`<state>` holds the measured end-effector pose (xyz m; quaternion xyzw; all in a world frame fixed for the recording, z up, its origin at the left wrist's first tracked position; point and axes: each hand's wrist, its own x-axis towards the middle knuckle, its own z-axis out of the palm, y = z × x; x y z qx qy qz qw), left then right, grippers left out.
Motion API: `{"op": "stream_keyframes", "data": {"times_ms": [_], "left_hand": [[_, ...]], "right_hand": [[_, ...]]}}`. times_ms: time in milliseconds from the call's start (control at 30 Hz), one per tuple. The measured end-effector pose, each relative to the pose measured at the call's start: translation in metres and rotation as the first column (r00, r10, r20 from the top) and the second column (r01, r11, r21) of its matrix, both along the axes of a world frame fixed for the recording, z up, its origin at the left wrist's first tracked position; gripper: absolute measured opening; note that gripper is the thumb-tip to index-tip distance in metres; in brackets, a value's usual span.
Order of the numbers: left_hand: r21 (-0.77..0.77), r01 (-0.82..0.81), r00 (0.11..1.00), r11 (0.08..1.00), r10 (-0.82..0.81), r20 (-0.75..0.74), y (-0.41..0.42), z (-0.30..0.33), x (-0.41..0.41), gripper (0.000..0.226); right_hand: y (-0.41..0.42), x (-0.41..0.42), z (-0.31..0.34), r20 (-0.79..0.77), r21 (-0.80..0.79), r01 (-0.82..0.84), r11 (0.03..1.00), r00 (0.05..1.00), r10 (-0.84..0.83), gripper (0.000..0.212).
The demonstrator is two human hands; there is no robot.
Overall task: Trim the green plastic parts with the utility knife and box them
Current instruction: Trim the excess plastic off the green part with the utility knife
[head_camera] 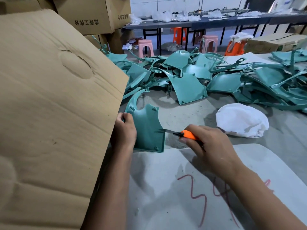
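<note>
- A big cardboard flap (49, 105) fills the whole side to the left of the held green part (147, 128), its lower right edge lying just beside the left hand; a pressed oval dent shows in its upper half.
- A grey work surface (182, 117) lies under the held green part and runs away beyond it; nearer the person a paler sheet (157, 180) covers it, with red scrawled marks (199, 193) below and right of the part.
- A heap of green plastic parts (207, 77) spreads across the surface behind and to the right of the held green part, curved panels and thin strips tangled over one another, apart from the held one.
- A white bundle of cloth or plastic (242, 122) sits on the surface to the right of the held green part, just beyond the right hand.
- The held green part is a curved panel with small pegs at its corners and a thin arc rising from its top left; its lower edge touches the pale sheet.
- The right hand (209, 143), right of the part, is curled round the orange utility knife (188, 134), thumb along the handle.
- The left hand (124, 130) grips the part's left edge, fingers curled over it.
- The knife's blade (169, 131) points left and its tip meets the right edge of the held green part.
</note>
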<state>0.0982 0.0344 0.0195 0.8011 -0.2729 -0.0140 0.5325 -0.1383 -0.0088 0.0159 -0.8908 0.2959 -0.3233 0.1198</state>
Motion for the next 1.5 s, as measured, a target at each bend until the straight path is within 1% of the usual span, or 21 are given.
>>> {"op": "stream_keyframes", "data": {"times_ms": [67,167,233,267,333,400,433,500,567,633,800,867,967,1067,1133,1200,1300,1333,1367,1433,1500], "left_hand": [[0.007,-0.006,0.997,1.0,0.006,-0.077,-0.003,-0.001,0.0,0.027],[-0.006,-0.016,0.975,1.0,0.015,-0.222,-0.005,-0.002,0.001,0.026],[-0.055,0.009,0.952,0.998,-0.026,-0.305,-0.006,-0.004,0.001,0.027],[-0.08,0.024,0.943,0.996,-0.049,-0.329,-0.007,-0.005,0.0,0.028],[-0.116,0.058,0.931,0.991,-0.096,-0.351,-0.007,-0.006,-0.003,0.031],[-0.165,0.083,0.905,0.983,-0.144,-0.4,-0.008,-0.005,-0.007,0.028],[-0.188,0.09,0.885,0.978,-0.165,-0.435,-0.008,-0.004,-0.009,0.026],[-0.223,0.111,0.831,0.968,-0.213,-0.513,-0.009,-0.003,-0.013,0.032],[-0.256,0.14,0.776,0.957,-0.266,-0.571,-0.009,-0.004,-0.018,0.042],[-0.262,0.152,0.753,0.953,-0.283,-0.593,-0.009,-0.003,-0.023,0.043],[-0.274,0.147,0.734,0.95,-0.29,-0.614,-0.008,-0.002,-0.021,0.033],[-0.265,0.142,0.74,0.954,-0.281,-0.611,-0.009,-0.003,-0.022,0.03],[-0.257,0.137,0.753,0.957,-0.269,-0.601,-0.011,-0.004,-0.025,0.031],[-0.267,0.129,0.745,0.955,-0.271,-0.609,-0.011,-0.006,-0.024,0.034],[-0.259,0.142,0.739,0.956,-0.276,-0.615,-0.01,-0.006,-0.024,0.03],[-0.25,0.128,0.727,0.96,-0.262,-0.635,-0.009,-0.004,-0.023,0.026],[-0.294,0.012,0.672,0.956,-0.225,-0.706,-0.011,0.002,-0.019,0.027],[-0.31,-0.029,0.666,0.95,-0.213,-0.715,-0.011,0.003,-0.019,0.028],[-0.317,-0.056,0.678,0.947,-0.197,-0.708,-0.012,0.004,-0.02,0.029],[-0.314,-0.063,0.719,0.947,-0.175,-0.673,-0.012,0.002,-0.022,0.03],[-0.339,0.002,0.695,0.941,-0.245,-0.675,-0.011,0.001,-0.026,0.03]], "right_hand": [[0.001,0.002,-0.001,-0.005,0.003,-0.015,1.0,1.0,0.015,0.037],[0.001,-0.002,-0.001,-0.051,0.036,-0.171,0.985,0.984,0.173,0.039],[0.005,0.0,-0.002,-0.098,0.053,-0.258,0.965,0.96,0.262,0.037],[0.007,0.002,-0.003,-0.078,0.062,-0.275,0.959,0.957,0.279,0.034],[0.008,0.005,-0.002,0.081,0.099,-0.255,0.962,0.965,0.248,0.031],[0.007,0.006,0.001,0.237,0.088,-0.197,0.976,0.956,0.171,0.031],[0.007,0.008,0.002,0.271,0.077,-0.163,0.984,0.953,0.137,0.032],[0.008,0.012,0.001,0.269,0.076,-0.11,0.991,0.959,0.086,0.034],[0.01,0.014,-0.002,0.258,0.113,-0.132,0.985,0.961,0.099,0.034],[0.009,0.013,-0.004,0.255,0.154,-0.184,0.971,0.957,0.141,0.035],[0.008,0.008,-0.003,0.182,0.131,-0.276,0.952,0.951,0.251,0.033],[0.009,0.009,-0.002,0.202,0.136,-0.261,0.956,0.952,0.231,0.033],[0.011,0.016,-0.001,0.259,0.171,-0.19,0.967,0.955,0.142,0.036],[0.013,0.021,-0.001,0.258,0.195,-0.206,0.959,0.954,0.152,0.038],[0.012,0.017,-0.001,0.248,0.186,-0.218,0.958,0.954,0.168,0.036],[0.012,0.01,-0.001,0.207,0.155,-0.233,0.96,0.958,0.199,0.036],[0.018,0.009,-0.004,0.04,0.086,-0.278,0.957,0.96,0.276,0.037],[0.019,0.01,-0.005,0.029,0.081,-0.282,0.956,0.959,0.28,0.035],[0.02,0.011,-0.004,0.069,0.097,-0.274,0.957,0.961,0.268,0.034],[0.018,0.011,-0.003,0.217,0.125,-0.214,0.969,0.959,0.183,0.034],[0.014,0.011,-0.002,0.33,0.11,-0.091,0.99,0.942,0.05,0.028]]}}
